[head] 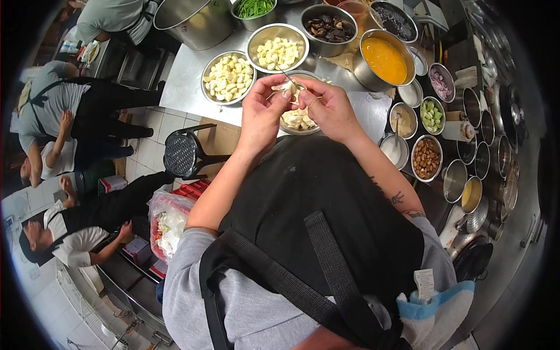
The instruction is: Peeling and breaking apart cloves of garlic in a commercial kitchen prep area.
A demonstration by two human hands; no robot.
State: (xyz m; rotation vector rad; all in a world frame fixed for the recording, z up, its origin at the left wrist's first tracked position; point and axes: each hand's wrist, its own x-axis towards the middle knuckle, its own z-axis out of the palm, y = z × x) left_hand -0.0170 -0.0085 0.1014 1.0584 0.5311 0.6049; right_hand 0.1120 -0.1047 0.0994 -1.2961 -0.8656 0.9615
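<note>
My left hand point(269, 103) and my right hand point(326, 105) meet over a metal bowl point(301, 131) that holds garlic with papery skin. Between my left fingers is a piece of garlic point(288, 89) with loose skin. A thin blade, probably a small knife point(286, 75), rises from between the fingertips and seems held by my right hand; its handle is hidden. Peeled garlic cloves point(227, 78) fill a steel bowl at the left. Just beyond my hands, another steel bowl point(251, 46) contains pale garlic pieces point(280, 51).
A steel pot of orange liquid point(385, 60), a bowl of dark mushroom-like pieces point(330, 28) and a tall pot point(197, 26) stand on the metal table point(183, 83). Small ingredient bowls crowd the right. A black plastic stool point(180, 154) and a lined waste container point(168, 223) are at left, with several people beyond.
</note>
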